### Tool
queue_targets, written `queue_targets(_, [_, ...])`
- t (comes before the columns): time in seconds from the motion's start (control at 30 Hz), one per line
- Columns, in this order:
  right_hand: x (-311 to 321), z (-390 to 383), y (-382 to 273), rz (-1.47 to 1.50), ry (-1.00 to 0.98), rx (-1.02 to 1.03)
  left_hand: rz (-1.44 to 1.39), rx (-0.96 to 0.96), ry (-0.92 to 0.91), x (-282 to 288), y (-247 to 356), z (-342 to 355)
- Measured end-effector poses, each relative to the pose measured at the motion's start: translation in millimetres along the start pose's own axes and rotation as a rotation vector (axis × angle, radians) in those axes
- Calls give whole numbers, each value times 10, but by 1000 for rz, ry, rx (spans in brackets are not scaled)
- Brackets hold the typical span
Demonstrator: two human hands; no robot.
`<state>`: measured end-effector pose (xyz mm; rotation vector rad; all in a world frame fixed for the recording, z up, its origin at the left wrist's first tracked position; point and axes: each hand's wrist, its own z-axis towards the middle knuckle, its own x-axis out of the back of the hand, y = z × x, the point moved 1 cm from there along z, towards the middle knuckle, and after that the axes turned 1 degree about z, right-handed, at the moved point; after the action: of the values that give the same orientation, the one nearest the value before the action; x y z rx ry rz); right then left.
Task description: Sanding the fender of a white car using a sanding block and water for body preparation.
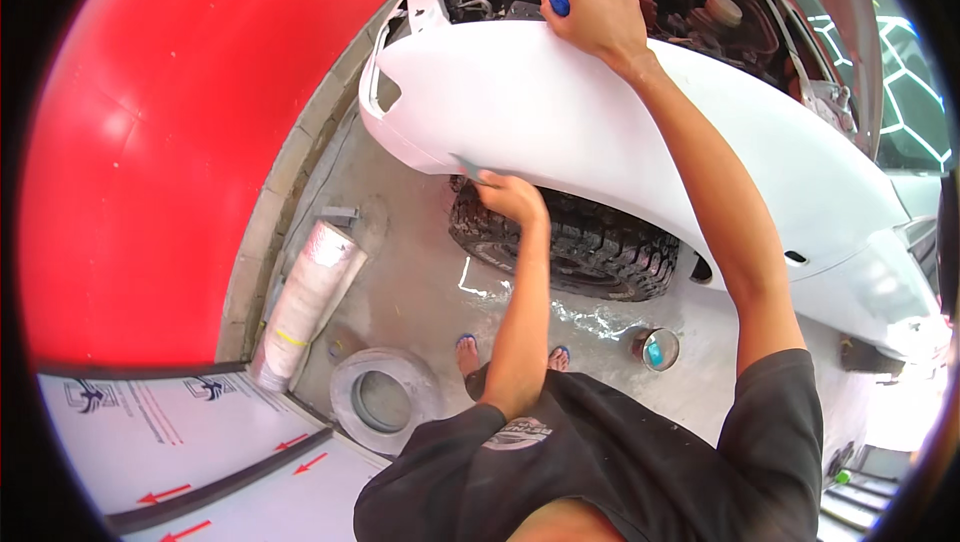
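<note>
In front of me is the white fender (540, 102) of a vehicle, beside an uncovered engine bay (690, 2). At the fender's upper edge, my right hand (605, 24) is closed around a blue rounded object (559, 4); most of it is hidden by the fingers. My left hand (515, 199) is closed on a thin flat grey piece (467, 166), which touches the fender's lower front edge. Whether it is a pad or a scraper, I cannot tell. Just below the fender sits a black knobby tire (580, 252).
To the left stands a large red panel (150, 142) with a low block curb (270, 182). A plastic-wrapped roll (305, 302) leans near a wrapped ring-shaped object (350, 392) on the floor. Right of my feet is a round tin (657, 350). Water wets the concrete floor (590, 327).
</note>
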<state>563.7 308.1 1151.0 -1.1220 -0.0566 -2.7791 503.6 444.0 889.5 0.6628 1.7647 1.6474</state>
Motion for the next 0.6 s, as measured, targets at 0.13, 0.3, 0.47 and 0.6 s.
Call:
queue_targets(0.13, [4, -15, 20, 28, 17, -4, -32, -84, 94, 24, 77, -84])
queue_targets(0.3, [-5, -23, 42, 38, -36, -36, -132, 202, -95, 97, 142, -149])
queue_targets(0.47, [4, -20, 45, 17, -22, -57, -116, 136, -54, 190, 235, -177])
queue_targets(0.6, [27, -25, 40, 14, -51, -6, -159, 297, -145, 202, 279, -180])
